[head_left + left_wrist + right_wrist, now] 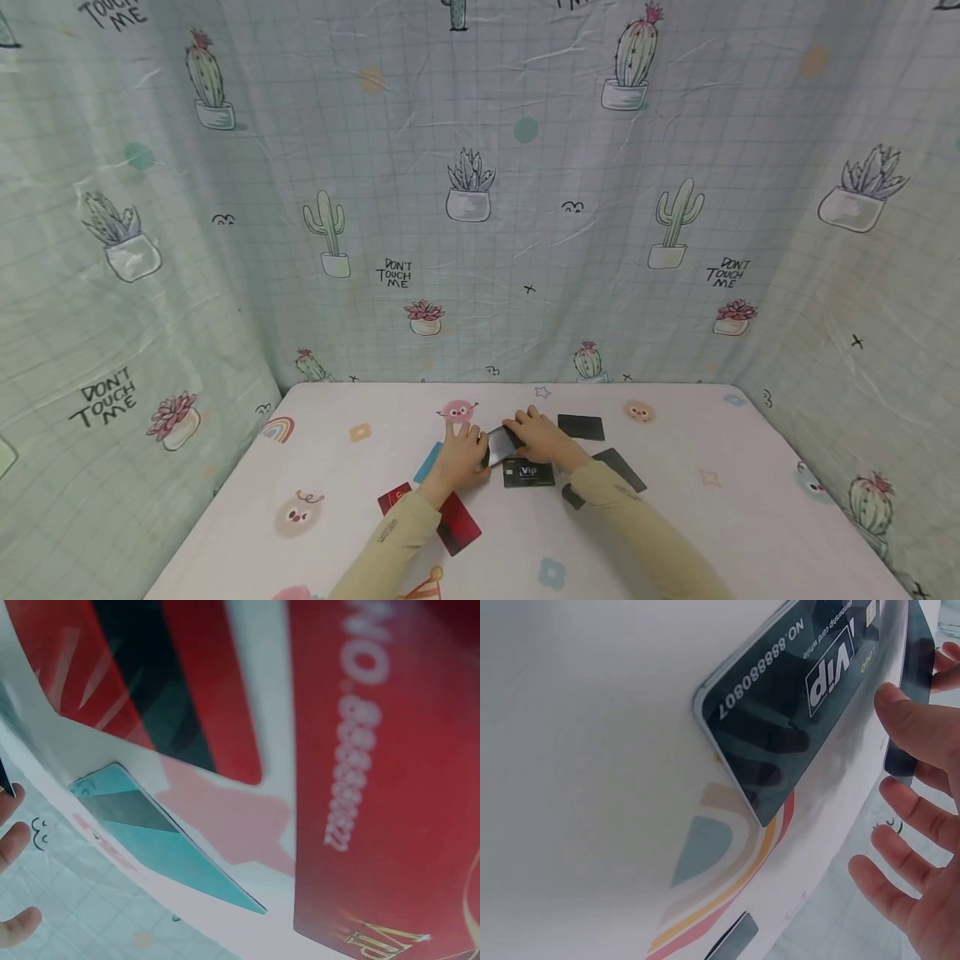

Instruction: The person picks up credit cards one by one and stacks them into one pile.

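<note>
A glossy black card (501, 446) is held between both hands in the middle of the table. My left hand (459, 458) grips its left end, and my right hand (542, 437) pinches its right end. The right wrist view shows the black card (919, 671) edge-on between thumb and fingers, the other fingers spread. Only fingertips of the left hand (13, 847) show in the left wrist view, by a dark card corner. Just below the held card lies a black Vip card (528, 473), printed face up.
Under the left forearm lie a red card with a black stripe (459, 525) and another red card (394, 497). A blue card (427, 461) is beside the left hand. Right of the right hand are a black card (581, 427) and a dark grey card (621, 469); the right sleeve partly covers another dark card (572, 497).
</note>
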### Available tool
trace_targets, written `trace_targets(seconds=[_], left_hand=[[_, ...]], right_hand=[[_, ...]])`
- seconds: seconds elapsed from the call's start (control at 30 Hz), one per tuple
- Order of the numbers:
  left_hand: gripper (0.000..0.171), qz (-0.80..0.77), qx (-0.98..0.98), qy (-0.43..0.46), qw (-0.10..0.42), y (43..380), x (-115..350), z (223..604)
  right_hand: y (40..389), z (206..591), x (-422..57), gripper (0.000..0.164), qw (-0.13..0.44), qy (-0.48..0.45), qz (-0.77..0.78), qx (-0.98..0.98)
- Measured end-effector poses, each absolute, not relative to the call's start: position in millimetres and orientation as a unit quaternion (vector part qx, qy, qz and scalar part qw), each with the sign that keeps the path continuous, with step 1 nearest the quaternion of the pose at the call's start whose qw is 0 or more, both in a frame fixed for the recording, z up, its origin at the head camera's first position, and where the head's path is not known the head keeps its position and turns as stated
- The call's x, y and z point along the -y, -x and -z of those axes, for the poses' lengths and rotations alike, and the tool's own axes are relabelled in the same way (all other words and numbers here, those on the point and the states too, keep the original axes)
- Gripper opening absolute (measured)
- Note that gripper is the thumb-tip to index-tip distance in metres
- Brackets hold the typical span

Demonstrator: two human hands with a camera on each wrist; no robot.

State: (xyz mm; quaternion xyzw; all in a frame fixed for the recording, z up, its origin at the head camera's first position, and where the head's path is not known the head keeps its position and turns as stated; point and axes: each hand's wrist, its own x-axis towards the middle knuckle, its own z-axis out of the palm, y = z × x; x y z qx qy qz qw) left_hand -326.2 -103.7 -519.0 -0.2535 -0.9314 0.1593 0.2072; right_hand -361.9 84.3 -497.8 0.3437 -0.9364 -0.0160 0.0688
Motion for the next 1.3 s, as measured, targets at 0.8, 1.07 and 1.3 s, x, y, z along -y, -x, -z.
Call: trace_targets(seconds=[0.8,1.07,1.3], left_hand=[[0.058,-0.143,0.927,0.269,0.218,316,103,509],[0.058,-0.129,0.919,0.286,0.237,313,102,508],[0.060,-0.128,0.921,0.280,0.238,310,98,507]], right_hand=[[351,492,-96,0.055,0.081,-0.349,-0.034,0.933],[349,498,-105,0.055,0.107,-0.356,-0.047,0.927],[348,501,-112,0.056,0.142,-0.362,-0.057,0.920]])
